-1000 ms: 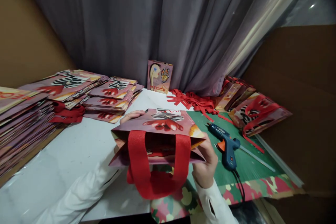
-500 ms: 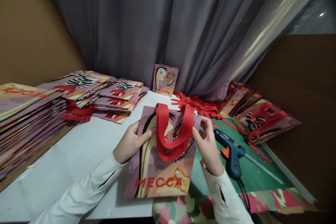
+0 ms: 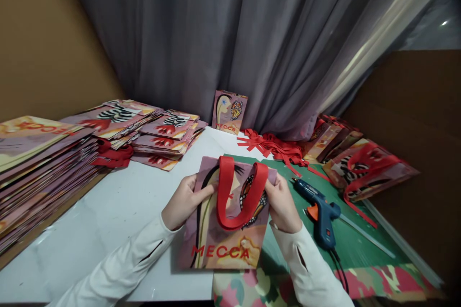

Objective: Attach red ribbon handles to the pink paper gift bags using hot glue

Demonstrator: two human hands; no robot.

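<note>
Grey curtain backs a white table (image 3: 108,211). Both hands, left hand (image 3: 184,200) and right hand (image 3: 283,204), pinch the top edge of a flat paper bag (image 3: 223,244) at 6 o'clock; its red handle (image 3: 236,196) looks attached. Glue gun (image 3: 319,208) lies at 3 o'clock, flat bags (image 3: 54,153) stacked at 9.

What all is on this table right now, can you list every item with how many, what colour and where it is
Paper bag: one, pink with red MECCA lettering, flat at the front centre.
Ribbon handle: one loop, red, folded down over the bag.
Glue gun: one, blue with orange trigger, on the green mat right of the bag.
Green mat: one, right half of the table.
Flat bag stacks: several, pink, along the left.
Upright bag: one, pink, against the curtain.
Ribbon strips: a pile, red, behind the mat.
Finished bags: a few, far right.
Curtain: grey, behind.
Left hand: holds the bag's left edge.
Right hand: holds its right edge.
</note>
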